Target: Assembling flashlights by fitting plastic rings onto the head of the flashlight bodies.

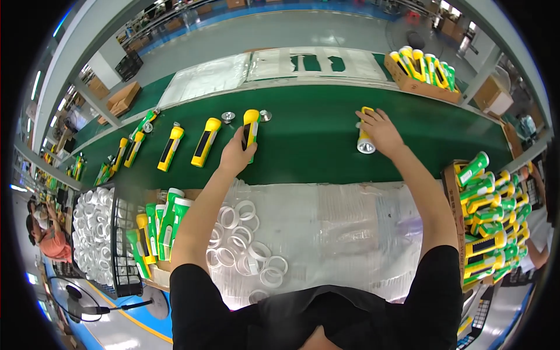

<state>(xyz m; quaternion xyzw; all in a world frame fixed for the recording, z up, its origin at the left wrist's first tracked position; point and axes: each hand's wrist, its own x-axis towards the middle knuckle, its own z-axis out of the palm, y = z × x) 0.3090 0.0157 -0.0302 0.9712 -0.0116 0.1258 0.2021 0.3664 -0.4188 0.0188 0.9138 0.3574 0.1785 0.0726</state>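
My left hand (235,154) is closed around the lower body of a yellow and green flashlight (251,118), which lies on the green belt (309,149) with its wide yellow end away from me. Close beside that end sits a silver reflector cup (266,115), and a second reflector cup (228,116) is a little to the left. Farther right, my right hand (382,133) grips another yellow flashlight (366,140) from above. Its shiny lens end points toward me; my fingers cover much of its body.
Several flashlights (171,149) lie spaced along the belt's left part. White rings (248,245) are scattered on the plastic-covered surface before me; more fill a black crate (125,251). Boxes of flashlights stand at left (166,224), right (490,221) and far right (423,67).
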